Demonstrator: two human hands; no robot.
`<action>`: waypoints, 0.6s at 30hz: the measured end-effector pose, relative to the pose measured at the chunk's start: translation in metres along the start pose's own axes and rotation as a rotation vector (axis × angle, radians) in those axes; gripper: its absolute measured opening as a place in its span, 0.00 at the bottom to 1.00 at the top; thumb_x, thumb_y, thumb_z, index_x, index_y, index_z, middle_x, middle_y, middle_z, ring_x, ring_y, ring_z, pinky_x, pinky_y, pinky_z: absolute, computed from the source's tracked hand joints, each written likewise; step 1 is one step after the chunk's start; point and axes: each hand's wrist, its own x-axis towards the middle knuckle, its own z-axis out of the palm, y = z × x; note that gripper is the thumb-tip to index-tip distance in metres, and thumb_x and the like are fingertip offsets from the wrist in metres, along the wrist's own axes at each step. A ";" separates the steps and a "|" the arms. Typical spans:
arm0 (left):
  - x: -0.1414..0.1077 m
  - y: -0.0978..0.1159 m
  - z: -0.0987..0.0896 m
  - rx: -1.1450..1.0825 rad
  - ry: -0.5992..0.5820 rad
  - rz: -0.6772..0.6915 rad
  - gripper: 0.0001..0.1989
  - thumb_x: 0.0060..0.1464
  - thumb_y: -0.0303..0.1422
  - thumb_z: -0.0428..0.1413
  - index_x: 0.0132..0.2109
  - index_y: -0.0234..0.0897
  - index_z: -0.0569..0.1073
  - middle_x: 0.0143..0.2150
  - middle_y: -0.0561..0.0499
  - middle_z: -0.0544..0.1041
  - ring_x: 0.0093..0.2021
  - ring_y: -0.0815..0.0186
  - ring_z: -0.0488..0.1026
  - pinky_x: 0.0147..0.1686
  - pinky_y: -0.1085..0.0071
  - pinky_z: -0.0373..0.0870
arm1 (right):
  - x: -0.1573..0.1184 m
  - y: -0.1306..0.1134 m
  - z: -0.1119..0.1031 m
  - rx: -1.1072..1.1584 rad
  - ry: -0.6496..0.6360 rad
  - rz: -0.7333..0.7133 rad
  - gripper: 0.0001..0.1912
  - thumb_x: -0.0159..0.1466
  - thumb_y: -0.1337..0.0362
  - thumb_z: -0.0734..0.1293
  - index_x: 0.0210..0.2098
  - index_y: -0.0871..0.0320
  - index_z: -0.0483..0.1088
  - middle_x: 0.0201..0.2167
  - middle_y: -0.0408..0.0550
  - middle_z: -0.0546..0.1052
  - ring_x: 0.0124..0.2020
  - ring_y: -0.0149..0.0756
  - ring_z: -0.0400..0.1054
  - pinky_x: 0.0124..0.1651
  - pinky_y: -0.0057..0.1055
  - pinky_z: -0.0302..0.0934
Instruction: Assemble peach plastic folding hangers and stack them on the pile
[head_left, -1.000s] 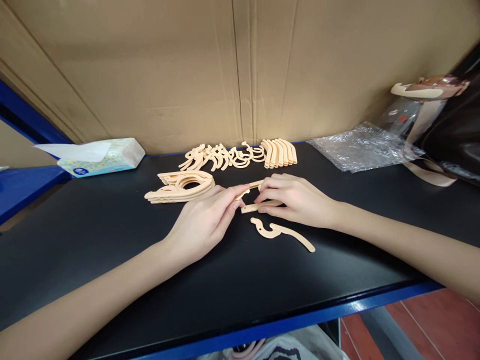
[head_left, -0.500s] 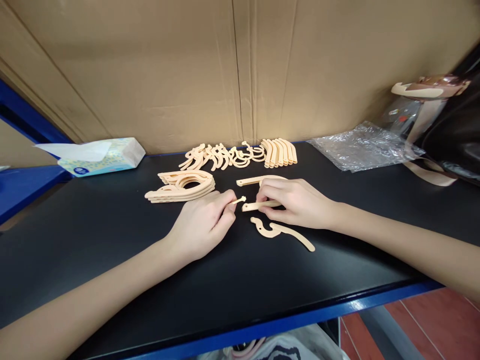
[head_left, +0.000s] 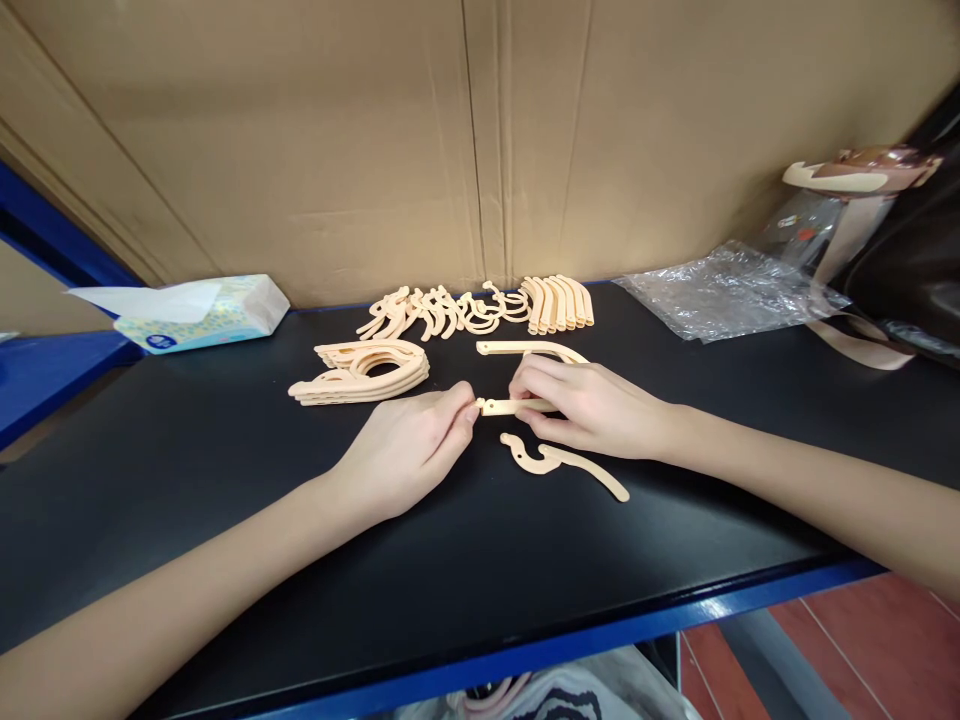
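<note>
In the head view, my left hand (head_left: 409, 445) pinches a pale piece (head_left: 481, 402), mostly hidden, its tip at the holed end of a strip (head_left: 501, 407); my right hand's (head_left: 571, 400) fingers pinch that strip over the black table (head_left: 450, 600). Best I keep both level and lined up (whether they touch, I cannot tell), pushing gently.

Two bars (head_left: 499, 407) at the right grip (head_left: 574, 402) — one beige stack (head_left: 360, 388), one tissue pack (head_left: 240, 312), one clear bag (head_left: 709, 297).
</note>
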 end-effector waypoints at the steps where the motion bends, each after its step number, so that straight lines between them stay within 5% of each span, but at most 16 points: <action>1: 0.000 0.000 0.000 -0.002 0.002 0.010 0.16 0.67 0.39 0.36 0.30 0.41 0.57 0.23 0.56 0.66 0.23 0.65 0.65 0.25 0.69 0.55 | 0.000 0.000 0.000 0.009 0.002 0.012 0.04 0.69 0.67 0.58 0.37 0.58 0.62 0.35 0.46 0.70 0.31 0.31 0.63 0.31 0.28 0.57; 18: -0.001 0.000 0.002 0.063 -0.040 0.099 0.19 0.68 0.47 0.37 0.31 0.43 0.52 0.21 0.59 0.61 0.18 0.65 0.63 0.21 0.72 0.52 | -0.003 -0.001 0.000 0.077 0.027 0.026 0.11 0.73 0.58 0.58 0.36 0.57 0.61 0.32 0.44 0.74 0.29 0.31 0.68 0.28 0.27 0.54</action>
